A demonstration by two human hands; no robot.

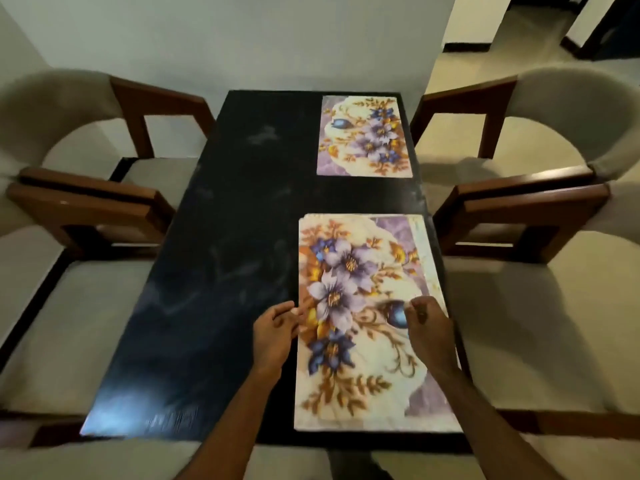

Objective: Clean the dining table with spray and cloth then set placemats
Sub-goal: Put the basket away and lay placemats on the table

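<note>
Your left hand (277, 327), fingers loose, is touching the near placemat's (367, 327) left edge; your right hand (427, 322) is curling onto it, grip unclear; the far placemat (363, 136) is lying beyond it on the table (221, 237)

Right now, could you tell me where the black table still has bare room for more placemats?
The left half of the black table is bare, beside both floral placemats. The right side is taken; both hands crowd the near mat.

Two floral placemats (367, 320) on black table (221, 237)
</note>
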